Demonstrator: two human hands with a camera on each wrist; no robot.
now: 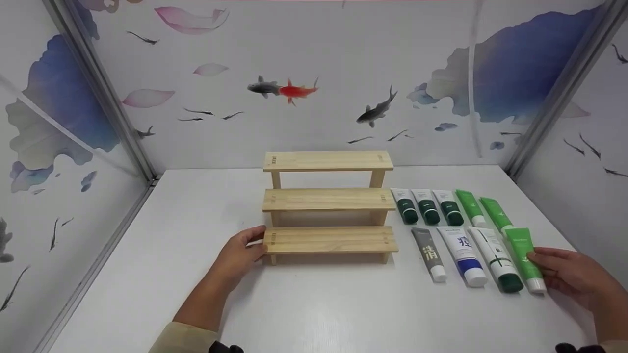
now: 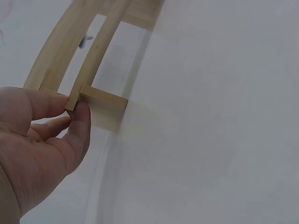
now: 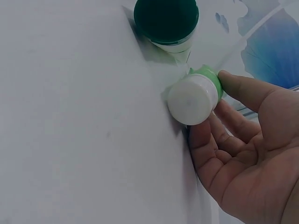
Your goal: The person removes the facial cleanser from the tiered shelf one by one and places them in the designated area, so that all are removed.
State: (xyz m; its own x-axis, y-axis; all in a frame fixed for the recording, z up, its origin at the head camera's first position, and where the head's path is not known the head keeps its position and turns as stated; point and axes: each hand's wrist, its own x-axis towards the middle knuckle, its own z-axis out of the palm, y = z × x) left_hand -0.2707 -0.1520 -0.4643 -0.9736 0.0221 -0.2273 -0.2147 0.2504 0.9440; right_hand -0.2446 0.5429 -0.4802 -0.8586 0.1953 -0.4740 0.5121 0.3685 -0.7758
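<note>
A three-tier wooden step rack [image 1: 328, 240] stands in the middle of the white table. My left hand [image 1: 244, 252] pinches the left end of its lowest board; in the left wrist view thumb and fingers meet around the board's end [image 2: 77, 95] beside a leg. On the right, my right hand [image 1: 574, 274] grips the nearest green tube [image 1: 522, 252] by its side. Up close, the tube's white cap [image 3: 190, 100] faces the right wrist camera, with the thumb over the green body and fingers curled beneath. A white tube with a dark green cap [image 3: 166, 21] lies beside it.
The front row also holds a grey tube [image 1: 428, 250], a white-and-blue tube [image 1: 463, 255] and a white tube with a green cap [image 1: 498, 260]. Behind lie several white-and-green tubes [image 1: 426, 206] and two green tubes [image 1: 470, 206]. Printed panels [image 1: 319, 49] wall the table.
</note>
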